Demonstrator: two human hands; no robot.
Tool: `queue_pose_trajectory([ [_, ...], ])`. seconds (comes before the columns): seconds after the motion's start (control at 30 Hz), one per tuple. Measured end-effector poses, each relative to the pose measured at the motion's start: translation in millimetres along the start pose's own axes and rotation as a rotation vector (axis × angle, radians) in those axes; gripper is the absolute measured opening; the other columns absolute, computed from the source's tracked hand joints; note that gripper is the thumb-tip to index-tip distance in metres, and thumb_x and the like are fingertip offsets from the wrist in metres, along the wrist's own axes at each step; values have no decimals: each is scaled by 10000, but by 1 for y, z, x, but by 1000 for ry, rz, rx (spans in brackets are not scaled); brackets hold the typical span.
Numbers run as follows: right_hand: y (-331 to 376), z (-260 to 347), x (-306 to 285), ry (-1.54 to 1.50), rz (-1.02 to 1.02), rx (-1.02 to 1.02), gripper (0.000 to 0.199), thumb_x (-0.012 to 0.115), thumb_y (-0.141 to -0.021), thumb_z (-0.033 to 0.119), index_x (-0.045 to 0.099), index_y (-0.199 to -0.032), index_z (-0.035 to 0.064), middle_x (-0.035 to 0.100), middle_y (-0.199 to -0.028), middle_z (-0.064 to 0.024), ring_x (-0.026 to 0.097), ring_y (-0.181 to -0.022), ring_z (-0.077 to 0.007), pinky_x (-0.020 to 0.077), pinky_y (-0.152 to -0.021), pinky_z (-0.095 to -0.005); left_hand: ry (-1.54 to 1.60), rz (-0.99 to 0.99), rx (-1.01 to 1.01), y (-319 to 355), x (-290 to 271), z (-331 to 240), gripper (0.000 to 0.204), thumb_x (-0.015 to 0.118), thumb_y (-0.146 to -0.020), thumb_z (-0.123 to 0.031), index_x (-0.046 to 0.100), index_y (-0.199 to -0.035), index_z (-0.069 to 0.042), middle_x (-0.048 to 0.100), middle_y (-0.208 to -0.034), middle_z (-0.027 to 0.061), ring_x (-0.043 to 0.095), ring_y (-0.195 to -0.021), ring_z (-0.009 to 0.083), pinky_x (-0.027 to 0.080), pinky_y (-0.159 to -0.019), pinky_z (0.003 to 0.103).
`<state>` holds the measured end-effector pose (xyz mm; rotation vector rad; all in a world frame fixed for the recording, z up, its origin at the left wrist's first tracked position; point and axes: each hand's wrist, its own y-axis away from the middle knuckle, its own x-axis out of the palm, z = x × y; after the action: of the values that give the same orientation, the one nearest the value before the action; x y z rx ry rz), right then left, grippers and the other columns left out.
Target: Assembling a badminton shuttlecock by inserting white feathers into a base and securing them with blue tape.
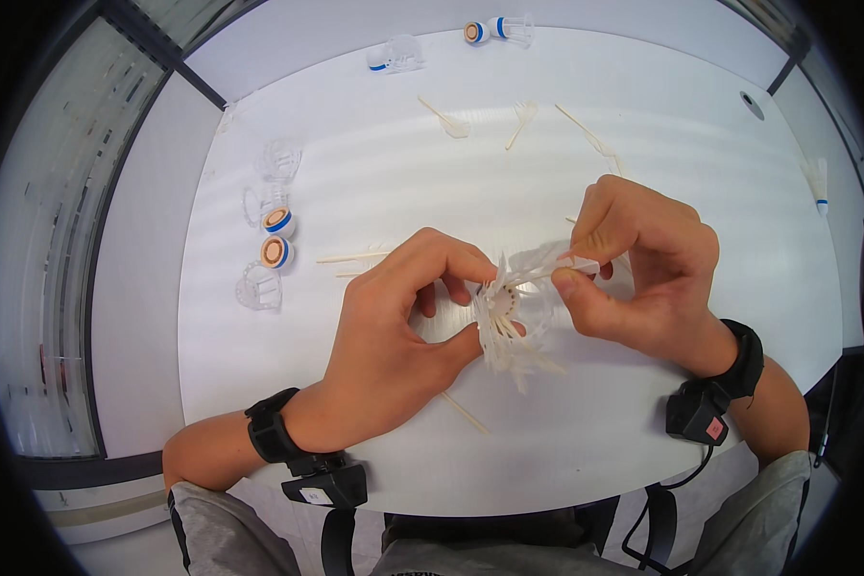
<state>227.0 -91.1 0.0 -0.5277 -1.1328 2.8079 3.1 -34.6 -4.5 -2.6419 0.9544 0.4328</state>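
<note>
My left hand (379, 346) grips a partly feathered shuttlecock (494, 331) between thumb and fingers, at the middle of the table. Its white feathers splay outward around a ring of small holes. Between the thumb and forefinger of my right hand (648, 264) is a white feather (583, 264), held by its broad end. The feather's other end reaches toward the ring; whether it sits in a hole is too small to tell. A clear plastic part shows behind the shuttlecock, partly covered by the feathers.
Loose feathers (446, 120) lie on the white table (336, 144), some close to my hands. Clear plastic cages (259, 285) and white bases with blue bands (277, 253) stand at the left. More cages (518, 31) are along the back; a shuttlecock (820, 189) is at the right edge.
</note>
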Motion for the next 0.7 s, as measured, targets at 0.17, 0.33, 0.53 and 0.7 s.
queue_pose_trajectory([
  [0.17,-1,1,3,-5,12,10,160,805,-733,10,646,-739,32,624,-683,-24,531,-570,-86,377,-483,-224,6,-4,11,1,-2,3,265,857,-773,-79,671,-962,-96,625,-905,-27,549,-747,81,388,-614,250],
  [0.33,1,1,2,-8,15,-8,193,796,-721,-9,606,-719,30,615,-677,-31,514,-551,-94,376,-474,-227,-36,-1,27,1,-3,-2,267,863,-761,-78,675,-951,-92,616,-878,-20,554,-743,83,394,-616,253],
  [0.53,2,1,3,53,15,-60,198,790,-715,-4,595,-717,33,584,-659,-29,492,-540,-102,360,-469,-232,-24,0,52,1,-3,2,280,855,-745,-51,677,-957,-91,611,-866,-14,558,-737,88,400,-623,253],
  [0.7,1,2,-2,84,69,-46,261,739,-671,-79,505,-732,20,572,-724,-83,450,-583,-138,337,-530,-267,-14,-11,36,1,-1,0,271,853,-749,-48,673,-947,-91,603,-862,-18,545,-737,88,397,-625,252],
])
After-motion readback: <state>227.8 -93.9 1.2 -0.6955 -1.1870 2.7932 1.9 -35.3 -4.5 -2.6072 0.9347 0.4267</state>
